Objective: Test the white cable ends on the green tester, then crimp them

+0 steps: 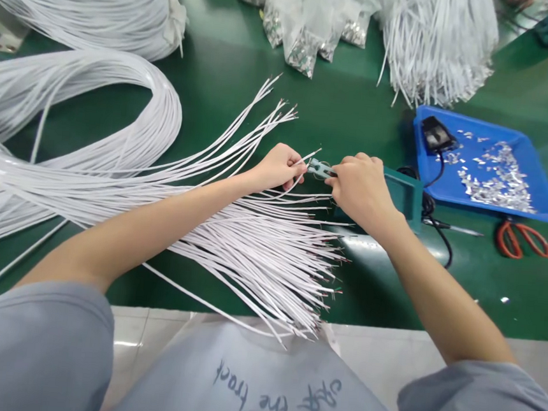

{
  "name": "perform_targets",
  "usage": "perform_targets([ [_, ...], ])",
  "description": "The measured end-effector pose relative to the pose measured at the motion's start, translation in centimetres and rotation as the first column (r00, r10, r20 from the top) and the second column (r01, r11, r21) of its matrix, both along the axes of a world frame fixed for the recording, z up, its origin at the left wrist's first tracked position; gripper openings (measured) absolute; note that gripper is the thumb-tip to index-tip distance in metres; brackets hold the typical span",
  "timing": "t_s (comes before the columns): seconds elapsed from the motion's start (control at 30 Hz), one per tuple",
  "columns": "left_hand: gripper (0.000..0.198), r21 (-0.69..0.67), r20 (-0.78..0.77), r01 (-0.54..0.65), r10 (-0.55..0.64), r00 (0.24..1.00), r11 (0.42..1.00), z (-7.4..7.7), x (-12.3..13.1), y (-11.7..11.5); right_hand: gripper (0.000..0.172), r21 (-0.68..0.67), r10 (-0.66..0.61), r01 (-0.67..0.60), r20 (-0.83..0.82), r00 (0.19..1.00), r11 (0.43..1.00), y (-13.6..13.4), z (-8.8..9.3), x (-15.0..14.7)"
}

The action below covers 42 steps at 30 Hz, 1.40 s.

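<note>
My left hand [280, 167] is closed in a pinch on one white cable [313, 153], near its end. My right hand [360, 187] grips a small grey-green wire stripper [319, 168], whose head points left and lies right by the left fingertips. Whether its jaws are closed on the cable I cannot make out. Below both hands a thick bundle of white cables [251, 242] fans out, thin coloured wires showing at several ends. A few more cable ends [262, 118] lie above the left hand.
A green tray [411, 198] sits behind my right hand. Farther right are a blue tray [485, 205] with small metal pieces, a black cord [430, 206], a pen-like tool [458, 229] and red-handled scissors [523, 241]. Bagged parts [302, 48] and more cable bundles [436, 47] lie behind.
</note>
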<state>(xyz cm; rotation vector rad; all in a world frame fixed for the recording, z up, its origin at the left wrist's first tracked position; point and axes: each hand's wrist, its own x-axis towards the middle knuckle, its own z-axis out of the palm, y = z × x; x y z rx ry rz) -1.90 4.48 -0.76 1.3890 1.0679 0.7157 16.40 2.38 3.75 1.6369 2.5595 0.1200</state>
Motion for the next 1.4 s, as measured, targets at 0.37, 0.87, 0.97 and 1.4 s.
perform_targets([
  [0.37, 0.03, 0.021, -0.027, 0.001, 0.0, 1.0, 1.0, 0.2, -0.1, -0.1, 0.036, -0.083, -0.069, 0.052, -0.218, 0.974, 0.995, 1.2, 0.4, 2.5],
  [0.87, 0.035, 0.111, -0.006, -0.044, 0.045, 0.999, 0.993, 0.6, -0.2, -0.2, 0.035, 0.127, 0.54, -0.531, -0.335, 0.772, 0.838, -3.8, -1.3, -2.1],
  [0.97, 0.029, 0.231, -0.029, -0.029, 0.037, 0.999, 0.973, 0.2, -0.2, -0.1, 0.036, 0.09, 0.449, -0.44, -0.24, 0.861, 0.893, -4.9, -2.1, -3.2],
  [1.4, 0.014, 0.481, 0.091, -0.12, 0.086, 0.992, 0.869, 3.0, -0.6, -2.2, 0.015, -0.246, -0.236, 0.008, -0.917, 0.321, 0.969, -5.2, -2.2, -2.5],
])
